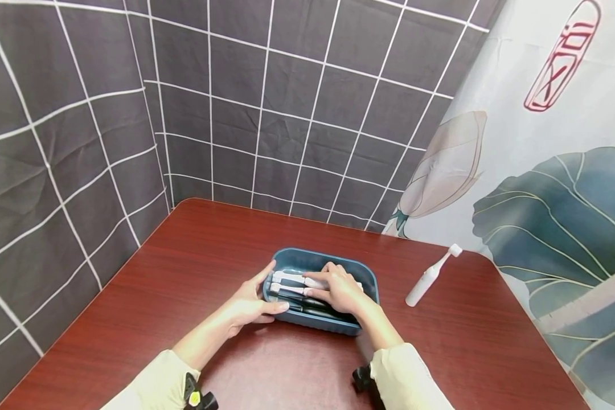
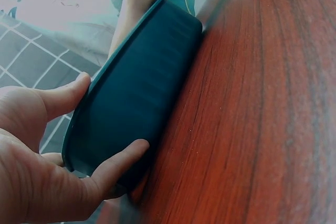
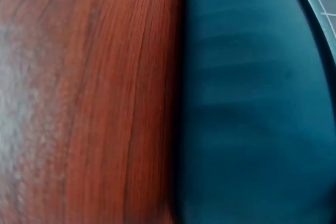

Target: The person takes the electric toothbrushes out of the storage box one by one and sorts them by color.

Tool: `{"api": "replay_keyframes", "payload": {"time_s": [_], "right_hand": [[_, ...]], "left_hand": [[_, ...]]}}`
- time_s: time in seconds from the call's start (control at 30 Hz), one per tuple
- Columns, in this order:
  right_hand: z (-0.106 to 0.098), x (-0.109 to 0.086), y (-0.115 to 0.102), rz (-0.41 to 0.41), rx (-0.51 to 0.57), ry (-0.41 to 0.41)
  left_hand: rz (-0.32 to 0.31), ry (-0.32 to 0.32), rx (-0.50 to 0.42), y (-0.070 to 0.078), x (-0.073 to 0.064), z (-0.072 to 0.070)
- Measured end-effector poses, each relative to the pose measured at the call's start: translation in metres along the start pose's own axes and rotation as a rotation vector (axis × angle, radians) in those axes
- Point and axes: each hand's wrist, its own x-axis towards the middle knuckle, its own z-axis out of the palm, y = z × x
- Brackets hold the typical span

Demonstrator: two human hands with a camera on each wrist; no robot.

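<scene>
A blue plastic storage bin (image 1: pixel 369 274) stands on the table, with white electric toothbrushes (image 1: pixel 287 277) and black-handled ones (image 1: pixel 315 311) lying side by side in it. My left hand (image 1: pixel 251 304) grips the bin's left end, thumb and fingers spread around its corner. In the left wrist view, that hand (image 2: pixel 47 166) has fingertips at the rim and on the outer wall. Reaching inside, my right hand (image 1: pixel 340 287) holds a white toothbrush between thumb and fingers, its palm covering part of the handles. The right wrist view shows only the bin's ribbed outer wall (image 3: pixel 252 108) and tabletop.
Another white electric toothbrush (image 1: pixel 427 279) lies to the right of the bin, head pointing away. The red-brown wooden table (image 1: pixel 205 245) borders a grey checked cloth (image 1: pixel 287 114) behind and at left, and a leaf-printed cloth (image 1: pixel 553 228) at right.
</scene>
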Motion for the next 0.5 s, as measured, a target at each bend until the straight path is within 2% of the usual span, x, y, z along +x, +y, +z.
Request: {"api": "replay_keyframes", "payload": {"time_s": [0.1, 0.33, 0.5], "right_hand": [[0.0026, -0.0001, 0.0015, -0.006, 0.017, 0.007], [0.004, -0.0012, 0.0017, 0.041, 0.034, 0.078], [0.0039, 0.0004, 0.0028, 0.043, 0.07, 0.094]], "left_hand": [[-0.006, -0.001, 0.007, -0.0009, 0.0, -0.0004], [-0.005, -0.008, 0.02, -0.0003, 0.0024, 0.0], [-0.012, 0.01, 0.022, -0.0006, 0.0036, -0.0001]]}}
